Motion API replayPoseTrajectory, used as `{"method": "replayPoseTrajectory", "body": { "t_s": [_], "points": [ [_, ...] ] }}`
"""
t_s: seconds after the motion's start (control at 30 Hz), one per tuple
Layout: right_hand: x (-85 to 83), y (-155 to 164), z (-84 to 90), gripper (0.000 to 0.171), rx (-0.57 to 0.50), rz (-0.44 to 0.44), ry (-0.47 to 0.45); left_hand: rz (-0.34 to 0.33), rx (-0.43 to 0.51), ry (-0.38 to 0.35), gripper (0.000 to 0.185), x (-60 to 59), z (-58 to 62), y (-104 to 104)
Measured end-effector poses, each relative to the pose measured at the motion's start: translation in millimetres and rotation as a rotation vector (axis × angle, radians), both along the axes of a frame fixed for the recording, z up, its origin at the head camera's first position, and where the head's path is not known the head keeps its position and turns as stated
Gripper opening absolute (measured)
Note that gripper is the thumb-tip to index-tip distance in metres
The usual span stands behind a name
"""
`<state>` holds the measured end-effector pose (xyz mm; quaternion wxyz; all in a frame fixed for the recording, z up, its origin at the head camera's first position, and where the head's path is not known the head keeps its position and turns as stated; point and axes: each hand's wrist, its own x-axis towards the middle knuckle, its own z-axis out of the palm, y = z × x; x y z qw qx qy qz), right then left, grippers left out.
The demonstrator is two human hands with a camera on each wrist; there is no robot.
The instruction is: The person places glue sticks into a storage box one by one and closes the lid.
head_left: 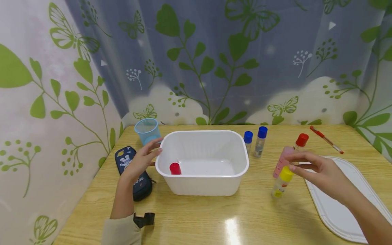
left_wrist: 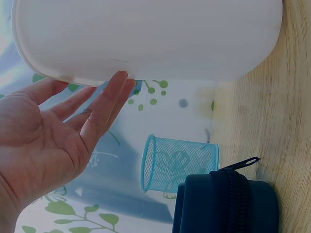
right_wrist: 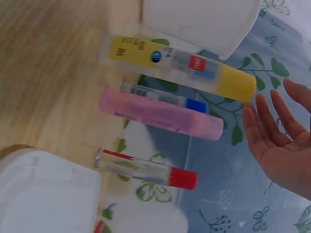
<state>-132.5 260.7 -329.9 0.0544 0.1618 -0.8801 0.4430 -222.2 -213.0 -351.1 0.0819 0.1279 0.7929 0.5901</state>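
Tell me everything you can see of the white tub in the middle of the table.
The white tub is a rounded rectangular basin of what looks like plastic, with a rolled rim and faintly ribbed inner walls. It stands upright and open on the wooden table. Inside, at its left front corner, is a red-capped item. The left hand has straight fingers at the left rim, apparently touching it. Two blue-capped tubes stand just right of it, apart.
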Motion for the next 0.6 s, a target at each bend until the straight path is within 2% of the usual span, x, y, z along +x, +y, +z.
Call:
{"method": "replayPoseTrajectory", "body": {
  "t_s": [0.1,0.27,0.6],
  "points": [
    [1.5,3.0,-9.7,0.032,0.004,-0.013,-0.020,0.000,-0.001,-0.001,0.051,-0.4,0.2,0.1],
    [2.1,1.6,-20.9,0.035,-0.030,0.013,-0.025,-0.006,0.003,-0.002,0.050,0.2,0.6,-0.1],
    [3.6,-1.3,-28.8,0.034,-0.011,-0.025,0.010,-0.005,0.004,0.002,0.050,0.2,1.1,0.3]
  ]
}}
